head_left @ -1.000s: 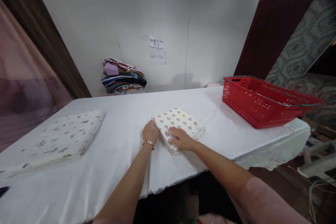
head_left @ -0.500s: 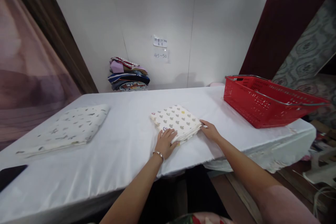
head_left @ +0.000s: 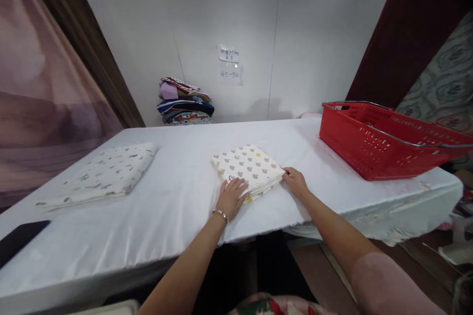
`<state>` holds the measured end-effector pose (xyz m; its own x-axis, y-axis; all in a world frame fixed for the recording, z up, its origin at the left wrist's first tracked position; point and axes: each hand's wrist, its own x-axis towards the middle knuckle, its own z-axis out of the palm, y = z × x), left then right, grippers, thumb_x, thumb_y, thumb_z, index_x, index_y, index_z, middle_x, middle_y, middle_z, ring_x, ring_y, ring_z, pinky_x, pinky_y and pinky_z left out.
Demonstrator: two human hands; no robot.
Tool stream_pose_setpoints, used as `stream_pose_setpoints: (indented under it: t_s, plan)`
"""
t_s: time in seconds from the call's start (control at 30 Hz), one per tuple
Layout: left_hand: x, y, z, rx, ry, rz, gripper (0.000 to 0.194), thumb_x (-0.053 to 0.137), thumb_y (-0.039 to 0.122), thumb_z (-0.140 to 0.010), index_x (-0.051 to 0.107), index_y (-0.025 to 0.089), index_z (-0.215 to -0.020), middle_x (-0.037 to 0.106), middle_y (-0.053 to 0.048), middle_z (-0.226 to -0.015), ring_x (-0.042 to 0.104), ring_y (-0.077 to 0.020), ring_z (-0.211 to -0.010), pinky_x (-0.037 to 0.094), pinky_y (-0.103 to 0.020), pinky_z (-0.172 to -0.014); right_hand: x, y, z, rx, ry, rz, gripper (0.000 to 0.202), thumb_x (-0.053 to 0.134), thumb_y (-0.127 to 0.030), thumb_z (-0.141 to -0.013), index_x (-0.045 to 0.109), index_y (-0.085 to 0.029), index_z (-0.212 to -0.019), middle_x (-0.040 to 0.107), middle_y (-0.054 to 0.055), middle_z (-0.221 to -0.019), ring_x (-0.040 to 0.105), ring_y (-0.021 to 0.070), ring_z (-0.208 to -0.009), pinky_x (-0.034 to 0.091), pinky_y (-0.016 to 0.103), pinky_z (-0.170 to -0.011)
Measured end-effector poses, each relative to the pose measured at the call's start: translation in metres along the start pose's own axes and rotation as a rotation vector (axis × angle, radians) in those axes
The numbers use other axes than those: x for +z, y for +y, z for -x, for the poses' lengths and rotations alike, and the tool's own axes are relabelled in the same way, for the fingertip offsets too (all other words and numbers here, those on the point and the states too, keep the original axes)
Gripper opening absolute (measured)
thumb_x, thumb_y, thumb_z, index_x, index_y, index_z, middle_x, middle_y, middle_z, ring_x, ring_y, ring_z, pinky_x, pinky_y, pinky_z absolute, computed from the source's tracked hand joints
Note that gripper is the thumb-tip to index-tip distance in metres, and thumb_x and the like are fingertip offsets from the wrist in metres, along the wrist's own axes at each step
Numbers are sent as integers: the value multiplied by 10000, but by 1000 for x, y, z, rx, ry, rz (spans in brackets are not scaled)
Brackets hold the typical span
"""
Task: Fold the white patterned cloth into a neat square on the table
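A white folded cloth (head_left: 251,165) with grey bear-like prints and a few coloured motifs lies on the table in front of me. My left hand (head_left: 229,199) rests on its near-left edge, fingers stretched over the top layer, a silver bracelet at the wrist. At the right corner, my right hand (head_left: 295,182) pinches the layered edge between thumb and fingers. Farther left lies a second folded white cloth (head_left: 114,170) with dark leaf-like prints, touched by neither hand.
The table (head_left: 177,157) has a white cover. A red plastic basket (head_left: 373,152) stands on its right side. A pile of folded fabrics (head_left: 186,103) sits at the back by the wall. A dark flat object (head_left: 22,238) lies at the left front edge.
The camera view has shifted slightly, moving the background a little to the right. Both hands stay at the same places on the folded cloth, which looks nearly unchanged.
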<state>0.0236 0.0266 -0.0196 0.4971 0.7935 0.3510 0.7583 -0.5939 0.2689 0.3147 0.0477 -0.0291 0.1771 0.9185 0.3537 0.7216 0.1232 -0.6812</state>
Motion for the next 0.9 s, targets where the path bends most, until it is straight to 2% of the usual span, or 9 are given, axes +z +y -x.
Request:
stream_pose_setpoints:
  t_s: [0.2, 0.4, 0.6, 0.8, 0.9]
  plan:
    - [1, 0, 1, 37, 46, -45, 322, 390, 367, -894, 525, 308, -1181, 497, -6, -1297, 374, -210, -1243, 179, -485, -1055, -1, 5, 0, -42, -23, -47, 259, 456, -279, -740, 650, -217, -899, 662, 11, -884, 574, 165, -769, 439, 283, -722]
    - [1, 4, 1, 37, 40, -73, 315, 388, 351, -898, 526, 302, -1177, 495, -9, -1298, 371, -211, -1245, 179, -497, -1052, -1, 5, -1, -30, 27, 4, 245, 456, -288, -756, 648, -243, -900, 666, -4, -885, 574, 157, -756, 436, 266, -693]
    - [0, 7, 2, 41, 44, -84, 317, 411, 336, -889, 526, 284, -1180, 495, -28, -1298, 367, -221, -1247, 183, -510, -1050, -4, 2, -5, 8, -46, 14, 224, 476, -248, -723, 657, -237, -856, 674, -12, -819, 580, 153, -721, 439, 265, -697]
    - [-1, 16, 2, 92, 118, -105, 424, 480, 389, -842, 481, 230, -1235, 444, -67, -1339, 336, -244, -1264, 136, -513, -1071, -12, -1, -6, -33, -125, 36, 313, 480, -210, -719, 656, -248, -975, 684, -7, -921, 600, 165, -775, 449, 281, -740]
    - [3, 20, -2, 117, 92, -114, 431, 496, 373, -834, 477, 228, -1239, 449, -65, -1335, 345, -245, -1258, 124, -517, -1075, -10, -1, -8, -24, -133, 16, 394, 475, -190, -717, 628, -251, -1075, 666, -4, -1030, 602, 177, -862, 448, 297, -798]
